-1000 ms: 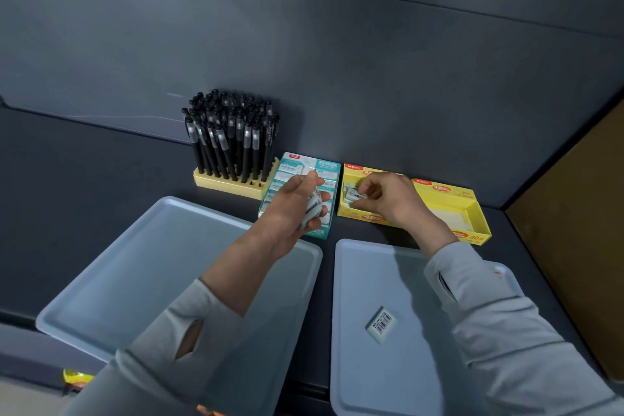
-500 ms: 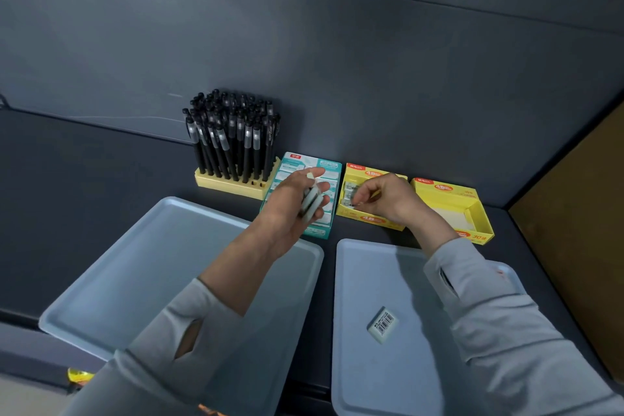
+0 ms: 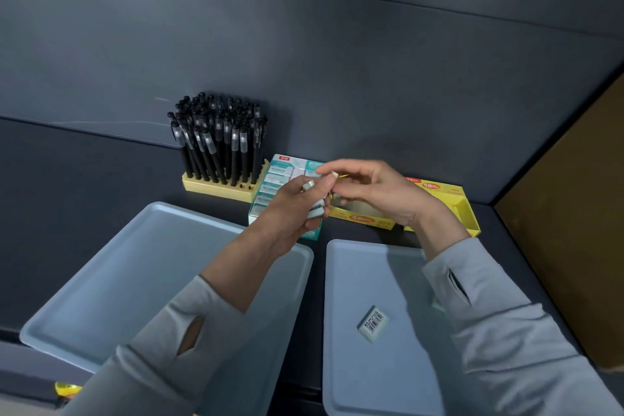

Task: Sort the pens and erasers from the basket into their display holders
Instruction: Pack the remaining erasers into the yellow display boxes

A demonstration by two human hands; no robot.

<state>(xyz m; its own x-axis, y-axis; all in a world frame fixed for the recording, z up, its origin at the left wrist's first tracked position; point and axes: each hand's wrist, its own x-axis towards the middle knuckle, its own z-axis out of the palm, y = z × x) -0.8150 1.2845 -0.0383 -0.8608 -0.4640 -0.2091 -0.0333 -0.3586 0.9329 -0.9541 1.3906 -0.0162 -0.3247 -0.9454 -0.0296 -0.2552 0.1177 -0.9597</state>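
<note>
Since half a second ago, the right hand (image 3: 374,194) has lifted out of the yellow display box (image 3: 435,203) and come across to meet the left hand (image 3: 297,209), and the two now touch at the fingertips above the gap between the teal eraser box (image 3: 280,179) and the yellow one.

From the head view, the left hand is closed around a small stack of erasers (image 3: 315,204), their pale ends showing between thumb and fingers. The right hand's thumb and forefinger are pinched on one small white eraser (image 3: 334,175) at the top of that stack, with the other fingers loosely curled beneath.

Taking the teal eraser box as the landmark: it stands against the dark back wall, packed with wrapped erasers. Just to its left is the pen holder (image 3: 219,187), a pale yellow block filled with upright black pens (image 3: 219,142). Just to its right lies the yellow display box, mostly hidden by the right hand; its far right compartment looks empty. Near the box's front left corner sits the left tray (image 3: 111,280), pale blue. Near its front right corner sits the right tray (image 3: 341,365), where a single loose eraser (image 3: 372,323) lies barcode up, well apart from both hands.
</note>
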